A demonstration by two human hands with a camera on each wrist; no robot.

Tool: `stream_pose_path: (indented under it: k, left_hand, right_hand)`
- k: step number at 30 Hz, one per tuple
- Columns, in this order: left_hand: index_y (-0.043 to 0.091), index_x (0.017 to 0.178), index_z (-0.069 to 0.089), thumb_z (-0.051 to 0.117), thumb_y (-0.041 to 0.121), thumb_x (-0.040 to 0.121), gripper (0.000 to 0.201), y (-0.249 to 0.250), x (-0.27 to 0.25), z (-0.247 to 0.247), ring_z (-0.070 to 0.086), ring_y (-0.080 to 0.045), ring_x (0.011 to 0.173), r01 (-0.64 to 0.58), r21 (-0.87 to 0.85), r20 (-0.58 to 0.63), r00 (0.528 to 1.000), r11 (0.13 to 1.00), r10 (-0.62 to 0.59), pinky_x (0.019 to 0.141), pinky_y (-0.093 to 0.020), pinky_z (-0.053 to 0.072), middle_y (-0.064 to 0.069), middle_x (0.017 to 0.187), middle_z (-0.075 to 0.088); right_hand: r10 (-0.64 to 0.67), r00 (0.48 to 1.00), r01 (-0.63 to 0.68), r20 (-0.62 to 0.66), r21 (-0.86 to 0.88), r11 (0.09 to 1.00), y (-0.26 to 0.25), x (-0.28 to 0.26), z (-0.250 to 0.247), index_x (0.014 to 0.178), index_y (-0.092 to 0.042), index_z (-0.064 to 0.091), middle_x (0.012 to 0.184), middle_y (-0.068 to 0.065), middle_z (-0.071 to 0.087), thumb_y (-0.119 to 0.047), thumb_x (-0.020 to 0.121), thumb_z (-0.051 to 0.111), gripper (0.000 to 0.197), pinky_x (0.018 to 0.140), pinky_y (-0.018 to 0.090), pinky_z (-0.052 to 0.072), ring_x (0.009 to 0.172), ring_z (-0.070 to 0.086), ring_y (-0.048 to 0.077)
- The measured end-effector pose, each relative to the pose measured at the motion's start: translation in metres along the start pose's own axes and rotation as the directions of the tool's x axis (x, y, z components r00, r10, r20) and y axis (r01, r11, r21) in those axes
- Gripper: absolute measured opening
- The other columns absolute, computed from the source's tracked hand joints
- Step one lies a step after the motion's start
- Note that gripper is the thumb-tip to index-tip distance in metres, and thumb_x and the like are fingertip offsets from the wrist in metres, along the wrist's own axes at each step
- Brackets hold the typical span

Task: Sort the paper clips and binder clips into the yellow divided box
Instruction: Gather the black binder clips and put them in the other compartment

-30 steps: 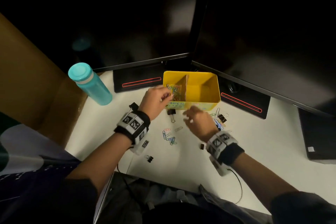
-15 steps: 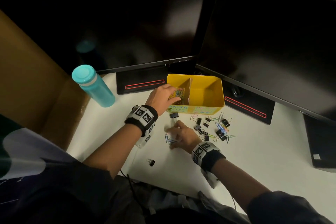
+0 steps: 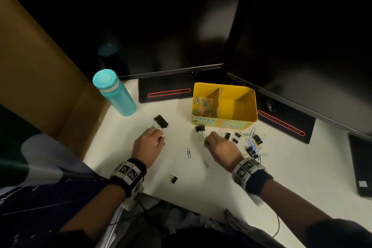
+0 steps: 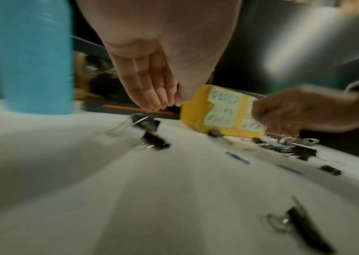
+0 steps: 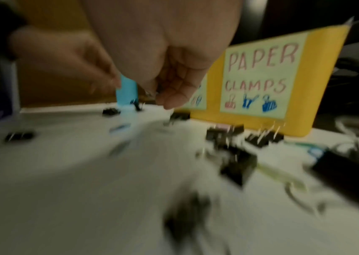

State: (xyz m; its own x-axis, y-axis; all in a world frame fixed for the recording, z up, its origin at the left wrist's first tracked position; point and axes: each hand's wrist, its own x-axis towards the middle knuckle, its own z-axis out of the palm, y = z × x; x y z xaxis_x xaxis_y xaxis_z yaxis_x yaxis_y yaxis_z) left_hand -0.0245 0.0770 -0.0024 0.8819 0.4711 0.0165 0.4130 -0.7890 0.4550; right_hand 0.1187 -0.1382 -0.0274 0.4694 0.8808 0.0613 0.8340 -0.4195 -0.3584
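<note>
The yellow divided box [image 3: 248,116] stands under the monitors, with coloured paper clips [image 3: 203,104] in its left compartment and a bare right one. My left hand [image 3: 161,137] hovers just behind a large black binder clip [image 3: 161,122], fingers fairly straight and bunched against the thumb [image 4: 165,106], nothing between them. A small binder clip [image 4: 156,143] lies under it. My right hand [image 3: 207,142] is curled in front of the box and pinches paper clips, a metal glint showing in the blurred right wrist view [image 5: 158,96]. One blue paper clip [image 3: 188,153] lies between the hands.
A mixed heap of binder clips and paper clips [image 3: 251,143] lies right of my right hand. One binder clip [image 3: 200,128] sits by the box front, another [image 3: 173,178] near me. A teal bottle [image 3: 116,94] stands left; two monitor stands [image 3: 167,92] sit behind.
My left hand has pulled back from the box's left compartment to the large binder clip. My right hand has lifted off the table with most of the small group of paper clips.
</note>
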Motion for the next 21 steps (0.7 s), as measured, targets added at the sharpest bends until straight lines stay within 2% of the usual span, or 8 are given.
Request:
stream_pose_path:
  k: [2, 5, 10, 13, 15, 16, 18, 21]
  left_hand:
    - [0.009, 0.099, 0.063, 0.065, 0.018, 0.084, 0.017, -0.019, -0.002, 0.0, 0.062, -0.025, 0.081, 0.131, -0.055, -0.032, 0.991, 0.99, -0.133, 0.069, -0.035, 0.053, -0.008, 0.099, 0.061]
    - [0.008, 0.1, 0.065, 0.073, 0.024, 0.078, 0.027, -0.039, -0.001, 0.003, 0.062, -0.026, 0.082, 0.22, -0.146, 0.082, 0.974, 0.964, -0.21, 0.074, -0.038, 0.054, -0.008, 0.102, 0.059]
    - [0.015, 0.097, 0.066, 0.075, 0.023, 0.075, 0.025, -0.032, -0.007, 0.016, 0.058, -0.019, 0.078, 0.181, -0.14, 0.264, 0.954, 0.973, -0.14, 0.074, -0.038, 0.054, -0.001, 0.102, 0.055]
    - [0.011, 0.08, 0.066, 0.065, 0.02, 0.084, 0.01, -0.027, -0.009, 0.023, 0.059, -0.022, 0.069, 0.148, -0.133, 0.183, 0.975, 0.98, -0.123, 0.068, -0.042, 0.055, -0.004, 0.088, 0.057]
    - [0.007, 0.081, 0.064, 0.061, 0.016, 0.086, 0.011, -0.021, -0.008, 0.024, 0.058, -0.023, 0.071, 0.121, -0.062, 0.083, 0.99, 0.991, -0.116, 0.065, -0.04, 0.055, -0.007, 0.087, 0.057]
    - [0.007, 0.083, 0.064, 0.061, 0.012, 0.085, 0.007, -0.015, -0.008, 0.023, 0.058, -0.024, 0.074, 0.083, -0.024, 0.019, 0.996, 0.996, -0.083, 0.064, -0.036, 0.055, -0.008, 0.09, 0.057]
    - [0.008, 0.091, 0.063, 0.064, 0.009, 0.081, 0.01, 0.001, -0.006, 0.021, 0.06, -0.024, 0.081, -0.035, 0.012, -0.033, 0.999, 0.999, 0.035, 0.063, -0.032, 0.053, -0.01, 0.097, 0.059]
    - [0.012, 0.106, 0.06, 0.064, 0.018, 0.083, 0.024, 0.022, 0.002, 0.023, 0.06, -0.021, 0.088, -0.175, 0.046, 0.291, 0.944, 0.984, 0.154, 0.074, -0.035, 0.054, -0.004, 0.105, 0.058]
  right_hand:
    - [0.023, 0.993, -0.016, -0.111, 0.059, 0.998, 0.0, 0.017, -0.024, 0.088, -0.005, 0.055, 0.082, 0.012, 0.057, -0.005, 0.087, 0.058, 0.003, 0.042, 0.035, 0.05, 0.052, 0.052, 0.022]
    - [0.095, 0.948, -0.046, -0.305, 0.162, 0.986, 0.004, 0.05, -0.057, 0.091, -0.002, 0.057, 0.089, 0.013, 0.059, -0.015, 0.09, 0.051, 0.014, 0.052, 0.028, 0.049, 0.064, 0.055, 0.017]
    - [0.259, 0.942, -0.213, -0.211, 0.22, 0.952, 0.016, 0.081, -0.069, 0.105, -0.003, 0.059, 0.107, 0.015, 0.057, -0.01, 0.09, 0.055, 0.016, 0.068, 0.039, 0.055, 0.082, 0.06, 0.025]
    - [0.188, 0.945, -0.161, -0.267, 0.12, 0.98, 0.016, 0.071, -0.068, 0.113, -0.007, 0.057, 0.11, 0.012, 0.056, -0.014, 0.088, 0.059, 0.026, 0.056, 0.033, 0.053, 0.073, 0.061, 0.02]
    - [0.114, 0.94, -0.089, -0.323, 0.09, 0.992, 0.009, 0.053, -0.064, 0.103, -0.007, 0.06, 0.098, 0.01, 0.058, -0.012, 0.088, 0.058, 0.016, 0.048, 0.028, 0.047, 0.066, 0.056, 0.017]
    - [0.076, 0.95, -0.058, -0.301, 0.07, 0.996, 0.003, 0.04, -0.057, 0.098, -0.006, 0.061, 0.093, 0.01, 0.058, -0.009, 0.087, 0.057, 0.013, 0.048, 0.027, 0.046, 0.065, 0.055, 0.017]
    - [0.06, 0.995, -0.061, -0.082, -0.005, 0.998, -0.006, 0.012, -0.036, 0.101, -0.003, 0.06, 0.094, 0.013, 0.056, -0.003, 0.086, 0.053, 0.016, 0.05, 0.031, 0.05, 0.071, 0.058, 0.024]
    - [0.181, 0.957, -0.157, 0.227, -0.12, 0.98, -0.012, -0.022, -0.005, 0.125, 0.0, 0.044, 0.115, 0.016, 0.045, 0.002, 0.085, 0.049, 0.04, 0.056, 0.033, 0.052, 0.095, 0.049, 0.03]
